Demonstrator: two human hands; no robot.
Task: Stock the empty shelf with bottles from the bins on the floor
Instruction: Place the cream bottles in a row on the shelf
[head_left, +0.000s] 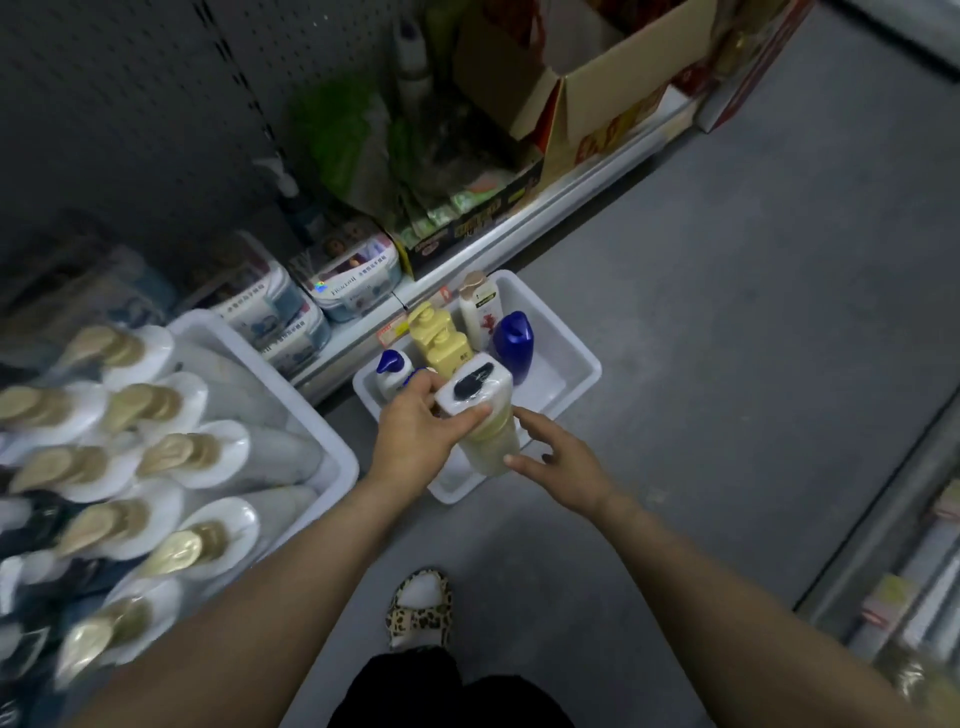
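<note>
Left forearm (223, 634), then left hand (415, 431): clamped over white cap (472, 392) of pale yellow bottle (491, 447), held tilted above white floor bin (576, 364), presumably for shelving. Right hand (563, 462): fingers (537, 423) straight, gripping nothing, thumb steadying bottle's base.

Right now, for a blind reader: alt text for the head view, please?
A left hand grips a pale bottle by its cap over a white bin of other bottles on the floor, while the right hand touches its lower end. A second bin of gold-capped bottles sits to the left.
</note>
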